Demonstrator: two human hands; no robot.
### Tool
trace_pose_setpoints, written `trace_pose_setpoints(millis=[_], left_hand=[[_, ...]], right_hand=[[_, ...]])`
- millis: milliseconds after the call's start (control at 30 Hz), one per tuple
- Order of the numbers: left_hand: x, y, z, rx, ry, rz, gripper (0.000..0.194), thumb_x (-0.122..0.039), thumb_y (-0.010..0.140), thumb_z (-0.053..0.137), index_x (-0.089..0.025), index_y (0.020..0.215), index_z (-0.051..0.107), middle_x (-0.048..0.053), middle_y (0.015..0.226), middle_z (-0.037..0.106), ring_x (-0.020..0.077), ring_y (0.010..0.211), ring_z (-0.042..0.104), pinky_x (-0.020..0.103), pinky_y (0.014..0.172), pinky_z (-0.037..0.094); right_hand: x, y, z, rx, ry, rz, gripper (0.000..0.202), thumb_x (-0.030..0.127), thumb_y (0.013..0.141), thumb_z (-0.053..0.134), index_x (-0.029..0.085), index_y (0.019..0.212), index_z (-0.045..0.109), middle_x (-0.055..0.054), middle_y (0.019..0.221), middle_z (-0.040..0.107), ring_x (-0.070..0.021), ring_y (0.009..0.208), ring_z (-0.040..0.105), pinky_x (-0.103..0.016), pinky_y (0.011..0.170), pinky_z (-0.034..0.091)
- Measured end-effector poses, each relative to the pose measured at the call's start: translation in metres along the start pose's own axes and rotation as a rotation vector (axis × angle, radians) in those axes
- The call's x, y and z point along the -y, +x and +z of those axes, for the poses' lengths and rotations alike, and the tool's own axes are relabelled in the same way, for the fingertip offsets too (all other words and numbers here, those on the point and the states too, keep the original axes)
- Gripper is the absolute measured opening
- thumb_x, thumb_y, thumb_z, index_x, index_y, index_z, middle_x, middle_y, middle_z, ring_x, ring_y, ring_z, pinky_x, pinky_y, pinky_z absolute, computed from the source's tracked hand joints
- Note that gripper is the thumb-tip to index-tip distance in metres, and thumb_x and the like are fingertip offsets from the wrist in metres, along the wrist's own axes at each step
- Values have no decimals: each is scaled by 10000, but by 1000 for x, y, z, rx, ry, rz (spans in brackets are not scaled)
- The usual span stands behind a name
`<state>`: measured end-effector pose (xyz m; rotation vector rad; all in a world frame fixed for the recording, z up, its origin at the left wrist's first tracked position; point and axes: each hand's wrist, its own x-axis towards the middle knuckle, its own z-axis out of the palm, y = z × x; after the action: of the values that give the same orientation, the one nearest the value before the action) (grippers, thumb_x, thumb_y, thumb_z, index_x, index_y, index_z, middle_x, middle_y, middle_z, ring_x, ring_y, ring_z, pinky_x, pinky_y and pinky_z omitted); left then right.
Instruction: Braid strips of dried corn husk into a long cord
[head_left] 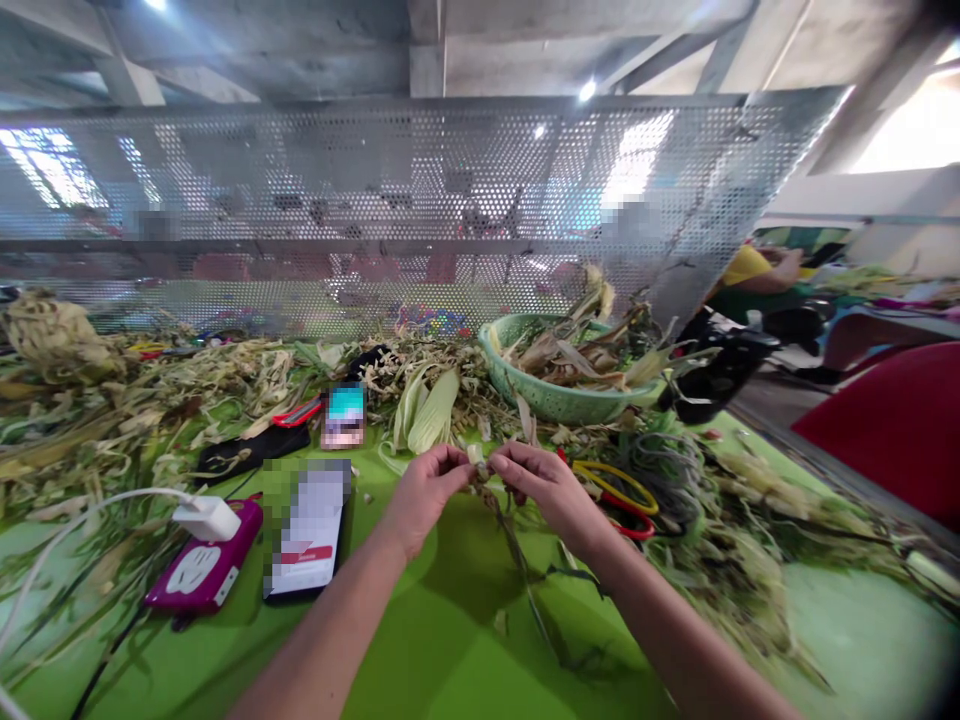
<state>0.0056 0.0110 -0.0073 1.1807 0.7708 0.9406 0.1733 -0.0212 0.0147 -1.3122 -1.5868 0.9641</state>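
In front of me, over the green tabletop (450, 620), both hands meet at a knotted strand of dried husk (486, 488) with a pale, light-coloured tip. My left hand (431, 490) pinches it from the left, thumb and forefinger closed. From the other side my right hand (544, 487) grips it with thumb and fingers pressed together. Thin dark stalks (525, 570) trail down from below the hands toward me. Just behind them lies a bundle of pale green corn husk (433, 412). Scissors with yellow and red handles (622, 498) rest right of my right hand, partly hidden.
A green basket (555, 395) of dried husks stands behind right. Left are a phone (311, 540), another lit phone (343, 415), a purple power strip (206, 565) with a white charger (206, 518), and loose husks (195, 390). A perforated metal screen (375, 200) rises behind; a red chair (892, 430) is right.
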Motion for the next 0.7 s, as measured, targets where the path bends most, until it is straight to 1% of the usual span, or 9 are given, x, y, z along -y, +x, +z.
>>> trace_pose_setpoints(millis=[100,200,367,467,633,700], left_hand=[[0,0,1,39,34,23,220,-321,722,665,-143,810,572,-16,759,548,108,725,487,232,706,372],[2,0,2,69,90,46,203,-312,735,649,-143,811,565,-17,753,533,108,716,473,229,686,364],[4,1,-1,74,187,88,145,-276,762,612,-153,815,557,-17,744,519,113,711,465,231,664,360],[5,2,-1,58,192,97,140,-277,763,608,-157,812,557,-11,765,530,120,731,472,237,683,368],[5,3,-2,67,126,-7,202,-299,747,615,-151,883,593,12,831,575,142,791,503,258,739,372],[4,2,-3,87,131,-38,193,-305,749,603,-146,858,616,12,806,579,142,776,498,260,734,362]], right_hand=[[-3,0,0,37,-2,10,370,501,862,482,171,714,560,33,628,429,-111,566,431,-225,517,352],[-6,0,1,58,-12,16,354,488,850,509,170,700,546,35,624,433,-111,571,436,-223,522,346],[-9,2,2,65,7,48,252,396,797,595,154,728,579,33,635,464,-100,569,414,-211,515,323],[-9,3,2,46,31,36,204,351,780,609,150,753,600,31,640,483,-96,566,402,-207,511,310],[-7,3,2,42,8,-23,188,341,797,593,157,769,615,24,667,510,-104,599,429,-213,544,322],[-6,2,2,39,-7,-34,198,356,800,590,162,771,614,22,678,519,-109,611,441,-214,550,328]])
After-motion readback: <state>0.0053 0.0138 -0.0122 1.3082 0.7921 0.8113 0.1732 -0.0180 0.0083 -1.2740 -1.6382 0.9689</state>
